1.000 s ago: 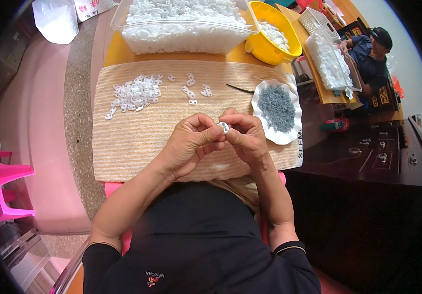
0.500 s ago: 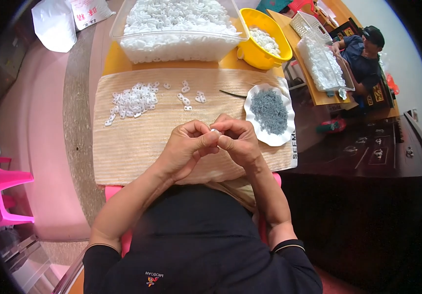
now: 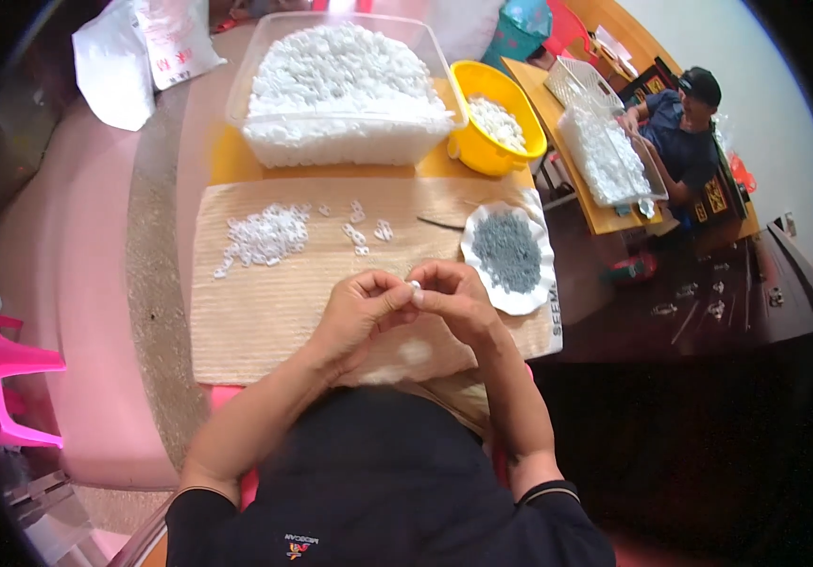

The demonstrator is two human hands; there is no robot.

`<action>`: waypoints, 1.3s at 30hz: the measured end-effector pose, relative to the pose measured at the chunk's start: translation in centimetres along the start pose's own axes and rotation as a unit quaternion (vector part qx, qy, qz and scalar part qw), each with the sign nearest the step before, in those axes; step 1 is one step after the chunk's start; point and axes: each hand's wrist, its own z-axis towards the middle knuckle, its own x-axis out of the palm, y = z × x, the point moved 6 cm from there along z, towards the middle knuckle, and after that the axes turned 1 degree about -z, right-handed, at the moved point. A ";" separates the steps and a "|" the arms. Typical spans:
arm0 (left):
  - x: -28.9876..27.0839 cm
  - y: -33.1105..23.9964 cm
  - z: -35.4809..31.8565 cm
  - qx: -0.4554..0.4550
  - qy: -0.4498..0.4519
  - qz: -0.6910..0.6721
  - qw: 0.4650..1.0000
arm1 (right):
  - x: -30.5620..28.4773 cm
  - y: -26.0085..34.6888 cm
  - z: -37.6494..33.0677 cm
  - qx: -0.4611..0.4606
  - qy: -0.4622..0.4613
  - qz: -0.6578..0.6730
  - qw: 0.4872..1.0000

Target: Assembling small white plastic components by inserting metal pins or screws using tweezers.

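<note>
My left hand [image 3: 361, 310] and my right hand [image 3: 463, 302] meet over the near part of a striped beige cloth [image 3: 246, 331]. Thumbs and fingertips of both pinch a small white plastic piece [image 3: 415, 285], mostly covered by the fingers. Beyond my left hand lies a heap of white plastic pieces [image 3: 269, 234], many with two holes. Several more such pieces [image 3: 359, 232] are scattered to its right. A white wavy-edged plate [image 3: 522, 304] beside my right hand holds small grey parts [image 3: 508, 250]. A thin black strip [image 3: 440, 224] points out from the plate's left side.
Behind the cloth stand a clear tub [image 3: 331, 154] full of white pieces and a yellow basin [image 3: 475, 151]. At another table on the right, a person [image 3: 685, 132] works by a bin of white pieces [image 3: 605, 156]. Pink stools [image 3: 9, 359] and white sacks [image 3: 113, 71] are at left.
The view has shifted, so the table sits lower in the picture. My hands stay together, and the white piece shows a little more between the fingertips.
</note>
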 end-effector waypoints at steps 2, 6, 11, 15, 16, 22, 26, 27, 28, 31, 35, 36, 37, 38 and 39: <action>-0.1 0.5 0.3 -0.003 0.006 -0.004 1.000 | -1.1 -0.5 0.1 -0.010 -0.026 -0.091 0.995; 0.5 0.7 0.1 -0.003 0.021 -0.017 1.000 | -1.6 -0.4 -0.2 -0.035 -0.053 -0.151 0.986; 0.7 0.8 -0.3 0.005 0.028 -0.040 0.999 | -0.7 0.7 -0.8 -0.084 -0.054 -0.097 0.990; 0.6 0.6 -0.3 0.000 0.010 -0.024 1.000 | -0.4 1.2 -1.1 -0.087 -0.046 -0.116 0.988; 0.5 0.7 -0.3 0.001 0.011 -0.023 1.000 | -0.5 1.2 -1.1 -0.089 -0.046 -0.116 0.988; 0.1 0.9 0.0 -0.007 -0.016 -0.028 0.999 | -2.1 1.6 -1.6 -0.060 -0.054 -0.149 0.986; -0.3 0.7 0.0 0.001 -0.046 -0.031 0.998 | -5.1 1.5 -0.7 -0.059 -0.054 -0.203 0.976; -0.3 0.7 -0.1 -0.001 -0.049 -0.041 0.998 | -5.9 1.4 -0.4 -0.059 -0.058 -0.203 0.976; -0.2 0.9 -0.1 -0.003 -0.047 -0.041 0.998 | -7.0 1.3 0.1 -0.070 -0.061 -0.218 0.971; -0.5 0.9 -0.1 0.001 -0.055 -0.044 0.997 | -7.6 2.8 1.0 -0.055 -0.050 -0.216 0.974; -0.3 1.1 -0.1 -0.002 -0.056 -0.037 0.998 | -8.9 3.9 1.4 -0.073 0.006 -0.324 0.943; -0.3 1.1 -0.1 -0.004 -0.058 -0.035 0.998 | -9.0 3.8 1.4 -0.070 0.004 -0.325 0.943; -0.3 1.1 0.0 -0.007 -0.057 -0.036 0.998 | -9.3 3.7 1.5 -0.069 0.004 -0.320 0.945; -0.4 1.2 -0.1 -0.004 -0.058 -0.034 0.998 | -9.2 3.8 1.5 -0.067 0.005 -0.314 0.947; -0.4 1.2 -0.1 -0.001 -0.059 -0.032 0.998 | -8.9 4.5 1.5 -0.082 0.012 -0.340 0.937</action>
